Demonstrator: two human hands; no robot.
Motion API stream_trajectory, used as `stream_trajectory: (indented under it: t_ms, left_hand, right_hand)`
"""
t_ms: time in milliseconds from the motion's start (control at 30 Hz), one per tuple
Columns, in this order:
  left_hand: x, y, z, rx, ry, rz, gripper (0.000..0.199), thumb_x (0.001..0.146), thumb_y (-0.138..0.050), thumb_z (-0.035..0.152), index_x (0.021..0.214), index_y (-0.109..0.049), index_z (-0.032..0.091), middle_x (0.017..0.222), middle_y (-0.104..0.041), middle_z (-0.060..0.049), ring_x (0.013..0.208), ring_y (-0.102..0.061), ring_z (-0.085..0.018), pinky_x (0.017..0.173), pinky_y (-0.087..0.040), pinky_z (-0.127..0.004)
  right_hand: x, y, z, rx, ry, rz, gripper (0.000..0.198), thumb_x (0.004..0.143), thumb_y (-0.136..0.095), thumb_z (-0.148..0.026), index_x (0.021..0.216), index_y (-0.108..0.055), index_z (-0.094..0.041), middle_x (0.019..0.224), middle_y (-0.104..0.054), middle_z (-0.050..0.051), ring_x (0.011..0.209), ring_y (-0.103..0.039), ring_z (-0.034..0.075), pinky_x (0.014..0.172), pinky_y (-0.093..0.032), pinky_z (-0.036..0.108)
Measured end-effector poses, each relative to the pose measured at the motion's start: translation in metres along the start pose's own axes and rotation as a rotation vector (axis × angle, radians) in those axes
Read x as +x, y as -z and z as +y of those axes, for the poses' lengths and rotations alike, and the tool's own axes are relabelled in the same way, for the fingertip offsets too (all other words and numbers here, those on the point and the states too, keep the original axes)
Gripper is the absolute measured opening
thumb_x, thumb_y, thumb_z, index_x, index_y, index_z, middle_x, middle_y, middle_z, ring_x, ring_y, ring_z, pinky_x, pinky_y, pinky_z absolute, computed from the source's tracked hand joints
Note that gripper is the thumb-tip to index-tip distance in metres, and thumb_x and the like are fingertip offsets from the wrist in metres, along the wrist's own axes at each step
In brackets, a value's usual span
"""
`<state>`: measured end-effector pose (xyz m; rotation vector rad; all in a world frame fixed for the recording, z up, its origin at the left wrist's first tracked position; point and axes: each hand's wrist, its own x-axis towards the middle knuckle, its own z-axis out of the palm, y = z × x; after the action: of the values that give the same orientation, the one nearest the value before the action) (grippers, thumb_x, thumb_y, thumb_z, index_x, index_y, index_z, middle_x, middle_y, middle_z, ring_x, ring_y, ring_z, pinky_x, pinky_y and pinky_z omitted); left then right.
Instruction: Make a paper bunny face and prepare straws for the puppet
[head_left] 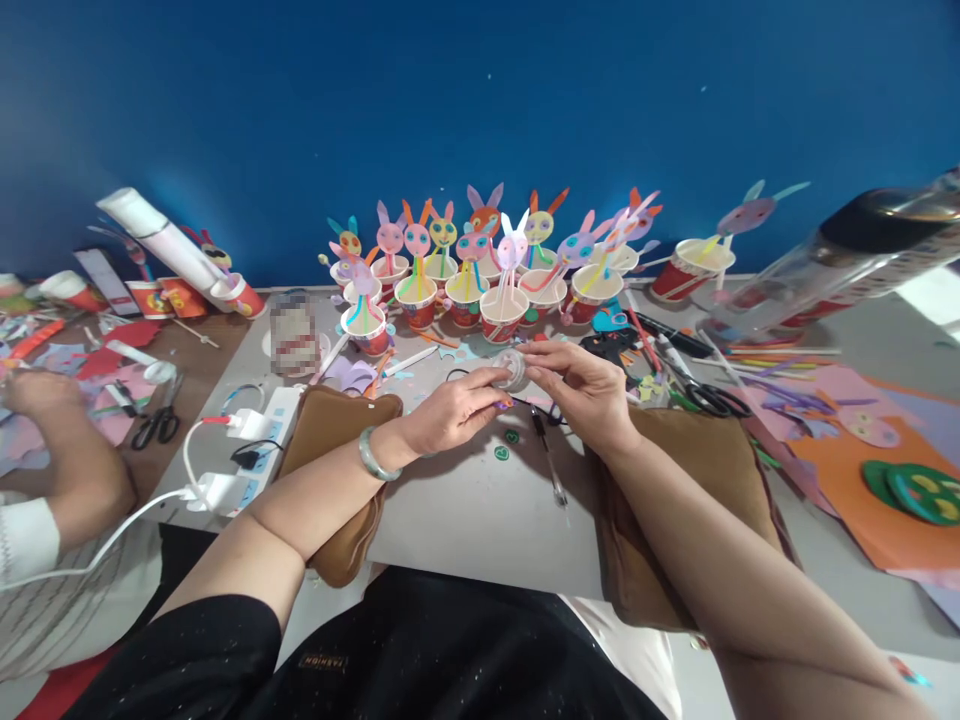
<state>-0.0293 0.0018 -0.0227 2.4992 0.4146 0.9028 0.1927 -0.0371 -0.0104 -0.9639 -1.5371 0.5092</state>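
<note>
Between both hands is a small clear ring, which looks like a roll of clear tape (512, 370). My left hand (459, 410) pinches its left side, and my right hand (585, 393) has its fingertips on the right side. A bit of purple and orange shows at the left fingertips, too small to make out. Below the hands two small green discs (512, 436) lie on the grey table (480, 530). To their right lies a pen (549, 455). A jade-like bangle (373, 455) circles my left wrist.
Paper cups (504, 312) with rabbit-faced paper figures stand behind. Brown cushions (337, 470) lie under the forearms. A power strip (266, 440) sits left, near a co-worker's arm (67, 440). At right are scissors (709, 393), a clear bottle (817, 265) and orange paper (862, 500).
</note>
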Motion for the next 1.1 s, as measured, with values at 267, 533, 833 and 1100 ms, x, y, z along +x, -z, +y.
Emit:
stream_trajectory:
  t_ms: [267,533,833,1100]
  left_hand:
    - [0.001,-0.001,0.000,-0.005,-0.039,0.056,0.026,0.106,-0.052,0.028,0.109,-0.076,0.016,0.130,-0.071,-0.017,0.124,-0.070,-0.023,0.104,-0.059,-0.041]
    - [0.001,0.000,0.003,-0.059,-0.037,0.023,0.029,0.107,-0.051,0.030,0.112,-0.076,0.015,0.135,-0.069,-0.020,0.128,-0.068,-0.024,0.105,-0.058,-0.040]
    - [0.008,0.006,0.010,-0.429,0.266,0.183,0.035,0.102,-0.060,0.047,0.099,-0.082,0.020,0.123,-0.074,-0.013,0.122,-0.069,-0.023,0.102,-0.057,-0.037]
    - [0.013,0.008,0.007,-0.960,0.564,0.248,0.041,0.088,-0.076,0.059,0.093,-0.079,0.018,0.094,-0.079,-0.008,0.088,-0.075,-0.017,0.086,-0.059,-0.030]
  right_hand:
    - [-0.004,-0.002,-0.007,-0.364,0.307,0.040,0.007,0.098,-0.064,-0.022,0.093,-0.069,-0.025,0.104,-0.081,0.009,0.096,-0.077,0.024,0.086,-0.062,0.041]
    - [0.000,-0.003,-0.007,-0.092,-0.062,0.162,0.025,0.100,-0.065,-0.045,0.087,-0.068,-0.023,0.083,-0.076,0.004,0.073,-0.070,0.018,0.069,-0.059,0.034]
    - [0.007,0.000,-0.007,0.228,-0.311,0.205,0.048,0.069,-0.092,-0.061,0.068,-0.065,-0.022,0.057,-0.064,-0.002,0.049,-0.056,0.011,0.049,-0.049,0.026]
    - [0.002,-0.005,-0.011,0.192,-0.273,0.137,0.032,0.086,-0.081,-0.053,0.093,-0.078,-0.022,0.080,-0.079,0.004,0.060,-0.069,0.015,0.058,-0.060,0.030]
